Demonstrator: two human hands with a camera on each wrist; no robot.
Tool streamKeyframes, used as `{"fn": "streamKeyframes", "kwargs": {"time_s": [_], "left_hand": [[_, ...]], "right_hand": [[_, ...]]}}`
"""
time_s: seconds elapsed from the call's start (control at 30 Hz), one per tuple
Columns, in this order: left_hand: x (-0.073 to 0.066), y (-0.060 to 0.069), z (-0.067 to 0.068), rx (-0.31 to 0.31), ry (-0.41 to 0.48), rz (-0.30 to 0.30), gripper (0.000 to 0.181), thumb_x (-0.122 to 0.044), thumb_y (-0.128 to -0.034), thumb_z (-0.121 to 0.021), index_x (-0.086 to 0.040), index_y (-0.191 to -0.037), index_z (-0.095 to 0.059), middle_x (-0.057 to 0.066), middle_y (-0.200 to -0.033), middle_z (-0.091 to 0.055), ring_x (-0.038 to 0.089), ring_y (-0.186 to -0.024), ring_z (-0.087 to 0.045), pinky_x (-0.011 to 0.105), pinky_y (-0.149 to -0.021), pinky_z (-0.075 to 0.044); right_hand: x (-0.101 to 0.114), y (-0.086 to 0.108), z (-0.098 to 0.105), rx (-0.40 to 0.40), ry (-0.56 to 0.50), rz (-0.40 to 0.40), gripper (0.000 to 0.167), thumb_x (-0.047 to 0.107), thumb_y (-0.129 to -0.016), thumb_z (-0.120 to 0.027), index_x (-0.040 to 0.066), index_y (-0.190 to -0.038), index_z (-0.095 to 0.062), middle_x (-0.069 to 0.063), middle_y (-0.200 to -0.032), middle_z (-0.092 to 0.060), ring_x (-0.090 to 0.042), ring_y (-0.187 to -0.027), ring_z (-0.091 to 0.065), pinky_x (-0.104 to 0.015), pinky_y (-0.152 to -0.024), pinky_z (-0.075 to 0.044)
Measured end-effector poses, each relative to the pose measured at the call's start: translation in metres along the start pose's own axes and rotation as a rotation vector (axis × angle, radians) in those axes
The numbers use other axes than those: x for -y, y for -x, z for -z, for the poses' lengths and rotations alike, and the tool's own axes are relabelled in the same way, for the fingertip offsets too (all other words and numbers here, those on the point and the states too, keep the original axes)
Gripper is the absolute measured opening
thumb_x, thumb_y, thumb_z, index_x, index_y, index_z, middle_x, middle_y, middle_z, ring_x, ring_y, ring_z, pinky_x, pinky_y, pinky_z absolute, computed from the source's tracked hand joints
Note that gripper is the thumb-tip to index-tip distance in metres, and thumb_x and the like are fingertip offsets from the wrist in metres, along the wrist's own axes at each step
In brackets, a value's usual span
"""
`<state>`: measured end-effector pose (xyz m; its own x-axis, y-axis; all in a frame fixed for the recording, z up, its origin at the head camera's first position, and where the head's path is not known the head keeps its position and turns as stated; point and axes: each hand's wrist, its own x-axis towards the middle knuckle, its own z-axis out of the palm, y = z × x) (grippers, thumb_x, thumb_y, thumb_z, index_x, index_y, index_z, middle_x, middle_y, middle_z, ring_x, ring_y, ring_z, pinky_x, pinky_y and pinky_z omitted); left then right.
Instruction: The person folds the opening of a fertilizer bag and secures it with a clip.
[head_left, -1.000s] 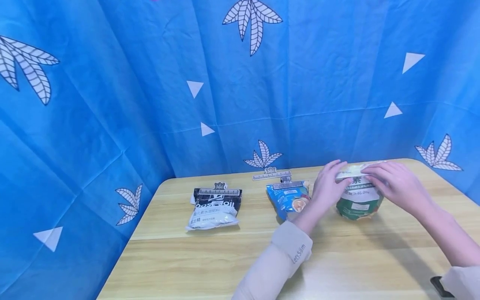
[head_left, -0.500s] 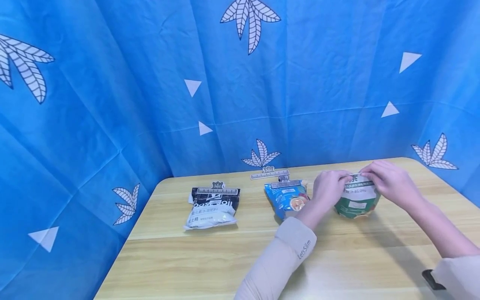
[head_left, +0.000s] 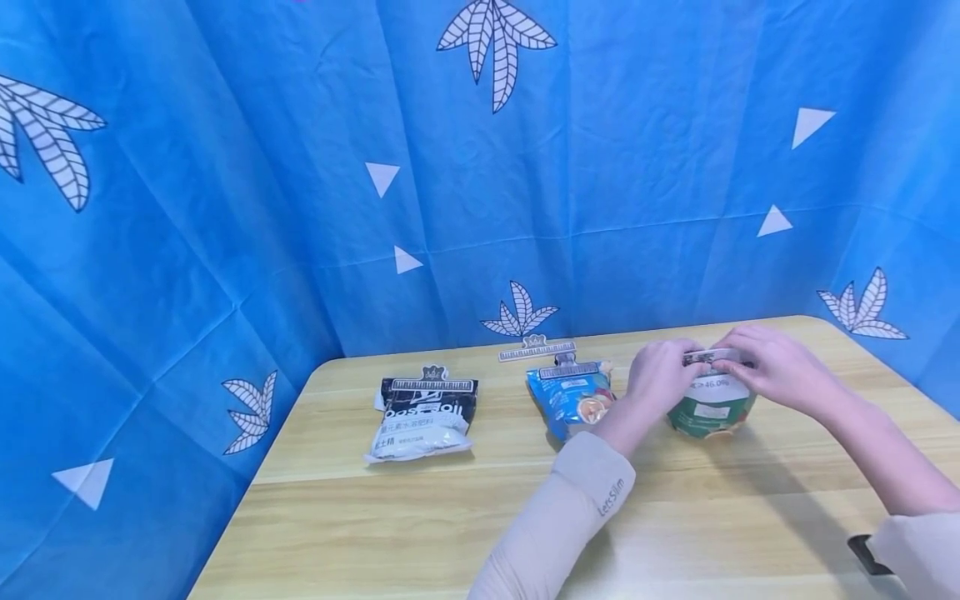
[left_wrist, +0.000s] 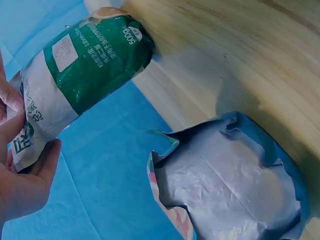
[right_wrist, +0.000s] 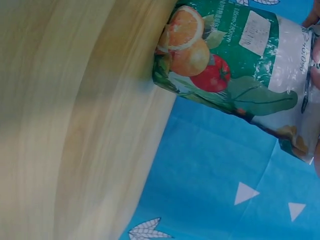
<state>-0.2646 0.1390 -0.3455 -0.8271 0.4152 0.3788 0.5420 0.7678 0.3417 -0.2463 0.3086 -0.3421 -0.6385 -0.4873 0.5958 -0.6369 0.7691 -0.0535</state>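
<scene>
A green and white bag of granules or powder marked 500g (head_left: 708,417) stands upright on the right half of the table; the contents are hidden. My left hand (head_left: 658,377) grips the left side of its top edge, and my right hand (head_left: 776,367) grips the right side. The top is folded over toward me, with both thumbs on the front. In the left wrist view the green bag (left_wrist: 92,65) shows its printed label. Fruit pictures cover the side of the green bag (right_wrist: 215,60) in the right wrist view, where fingertips (right_wrist: 316,65) reach its top.
Left of my left hand lies a blue bag (head_left: 570,404) with a clip (head_left: 572,369) across its top. A loose clip (head_left: 536,350) rests behind it. Farther left is a black and white bag (head_left: 427,421), also clipped. A dark object (head_left: 870,554) sits beside the right sleeve.
The green bag's top edge has been gathered, then folded down toward me, so the bag looks shorter. Both hands stay at its top, and the thumbs have come to the front.
</scene>
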Motion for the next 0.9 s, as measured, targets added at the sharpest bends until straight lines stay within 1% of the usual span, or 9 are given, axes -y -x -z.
{"fn": "streamKeyframes", "kwargs": {"time_s": [0.13, 0.27, 0.37, 0.53, 0.63, 0.7, 0.83, 0.9], "left_hand": [[0.000, -0.001, -0.002, -0.007, 0.041, 0.027, 0.018, -0.034, -0.0830, -0.067, -0.031, -0.100, -0.072, -0.021, -0.090, -0.065, -0.007, -0.082, -0.056, 0.008, -0.065, -0.037], [0.000, -0.001, -0.002, -0.033, 0.067, 0.043, 0.011, -0.031, -0.0821, -0.069, -0.029, -0.092, -0.073, -0.020, -0.082, -0.065, -0.007, -0.074, -0.054, 0.008, -0.061, -0.035], [0.000, 0.001, -0.003, -0.060, 0.049, 0.024, 0.009, -0.030, -0.0815, -0.070, -0.030, -0.089, -0.074, -0.020, -0.080, -0.066, -0.007, -0.073, -0.055, 0.008, -0.061, -0.035], [0.000, 0.004, -0.003, -0.108, -0.003, -0.020, 0.008, -0.032, -0.0804, -0.070, -0.030, -0.087, -0.074, -0.021, -0.079, -0.066, -0.007, -0.073, -0.057, 0.006, -0.063, -0.035], [0.001, 0.004, -0.003, -0.116, -0.011, -0.035, 0.009, -0.033, -0.0807, -0.069, -0.029, -0.087, -0.074, -0.020, -0.080, -0.066, -0.006, -0.075, -0.057, 0.007, -0.064, -0.036], [0.001, 0.004, -0.004, -0.103, -0.008, -0.041, 0.010, -0.033, -0.0822, -0.068, -0.029, -0.089, -0.074, -0.020, -0.082, -0.066, -0.006, -0.076, -0.057, 0.007, -0.065, -0.037], [0.002, 0.006, -0.007, -0.074, 0.000, -0.041, 0.015, -0.035, -0.0872, -0.062, -0.028, -0.096, -0.072, -0.018, -0.088, -0.066, -0.004, -0.081, -0.058, 0.008, -0.067, -0.039], [0.003, 0.007, -0.009, -0.078, -0.006, -0.039, 0.016, -0.034, -0.0888, -0.060, -0.029, -0.097, -0.072, -0.018, -0.089, -0.066, -0.004, -0.082, -0.059, 0.008, -0.067, -0.040]], "right_hand": [[0.001, -0.001, 0.000, 0.004, 0.024, -0.041, 0.020, 0.002, -0.066, -0.077, 0.011, -0.079, -0.065, 0.002, -0.076, -0.060, -0.021, -0.068, -0.058, -0.040, -0.057, -0.047], [0.001, 0.000, -0.005, -0.049, 0.044, -0.046, 0.022, 0.002, -0.064, -0.078, 0.014, -0.075, -0.064, 0.004, -0.073, -0.060, -0.018, -0.066, -0.057, -0.036, -0.053, -0.045], [0.000, 0.003, -0.009, -0.112, 0.051, -0.029, 0.025, 0.001, -0.061, -0.079, 0.015, -0.074, -0.064, 0.005, -0.071, -0.060, -0.016, -0.062, -0.054, -0.034, -0.050, -0.044], [-0.001, 0.007, -0.013, -0.186, 0.053, 0.010, 0.026, -0.002, -0.058, -0.077, 0.014, -0.074, -0.065, 0.003, -0.070, -0.061, -0.017, -0.060, -0.055, -0.036, -0.050, -0.044], [-0.003, 0.007, -0.013, -0.191, 0.051, 0.024, 0.027, -0.004, -0.058, -0.075, 0.013, -0.075, -0.065, 0.001, -0.072, -0.062, -0.019, -0.063, -0.056, -0.038, -0.052, -0.046], [-0.003, 0.009, -0.013, -0.178, 0.049, 0.018, 0.026, -0.004, -0.059, -0.075, 0.013, -0.077, -0.065, 0.001, -0.073, -0.062, -0.020, -0.064, -0.057, -0.039, -0.053, -0.046], [-0.002, 0.010, -0.012, -0.141, 0.042, -0.016, 0.026, -0.002, -0.061, -0.077, 0.014, -0.079, -0.065, 0.001, -0.075, -0.063, -0.020, -0.066, -0.058, -0.040, -0.054, -0.047], [-0.001, 0.010, -0.011, -0.122, 0.037, -0.042, 0.025, -0.001, -0.063, -0.077, 0.014, -0.079, -0.065, 0.000, -0.076, -0.063, -0.022, -0.068, -0.059, -0.041, -0.056, -0.047]]}}
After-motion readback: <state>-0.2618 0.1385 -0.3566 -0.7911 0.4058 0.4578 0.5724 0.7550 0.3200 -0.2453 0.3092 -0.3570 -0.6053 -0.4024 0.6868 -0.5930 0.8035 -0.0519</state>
